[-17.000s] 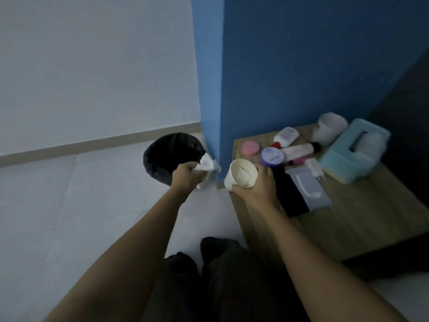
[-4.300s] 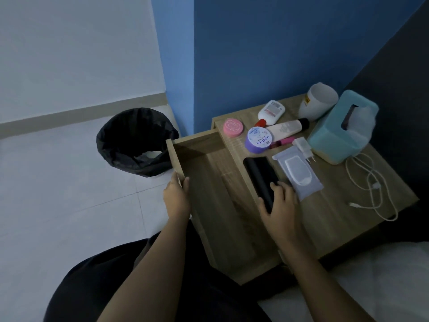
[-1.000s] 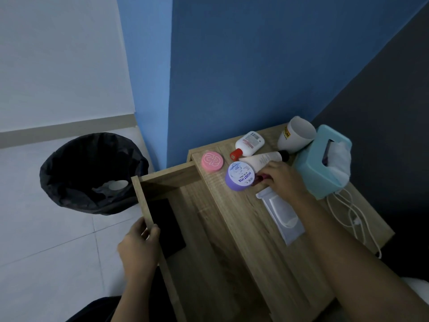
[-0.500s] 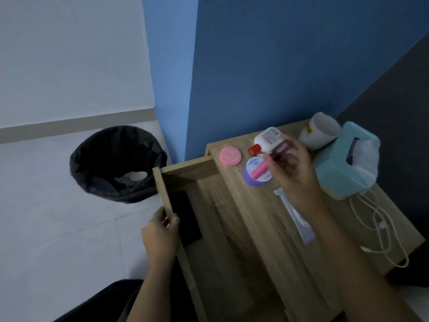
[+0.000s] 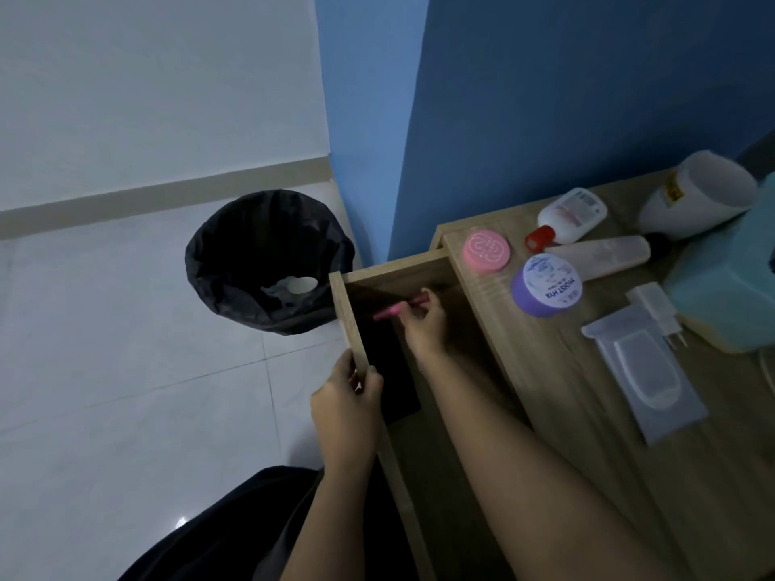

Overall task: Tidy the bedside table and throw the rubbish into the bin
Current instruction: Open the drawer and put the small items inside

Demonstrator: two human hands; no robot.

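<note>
The wooden bedside table (image 5: 562, 396) has its drawer (image 5: 352, 312) pulled out to the left. My left hand (image 5: 346, 406) grips the drawer's front edge. My right hand (image 5: 423, 325) reaches down inside the drawer at its far end and holds a slim pink tube (image 5: 396, 309). A flat black item (image 5: 392, 371) lies on the drawer floor beside it. On the tabletop sit a pink round tin (image 5: 486, 251), a purple-lidded jar (image 5: 546, 283), a white bottle with a red cap (image 5: 568, 215), a pale tube (image 5: 599, 257) and a wipes packet (image 5: 646, 375).
A black-lined bin (image 5: 268, 262) with white rubbish inside stands on the tiled floor left of the drawer. A white cup (image 5: 698, 195), a teal tissue box (image 5: 729, 283) and a white charger plug (image 5: 658, 306) stand at the table's back right. A blue wall rises behind.
My right hand has carried the pink tube from above the tabletop, by the purple jar, down into the far end of the open drawer. My left hand keeps its hold on the drawer front.
</note>
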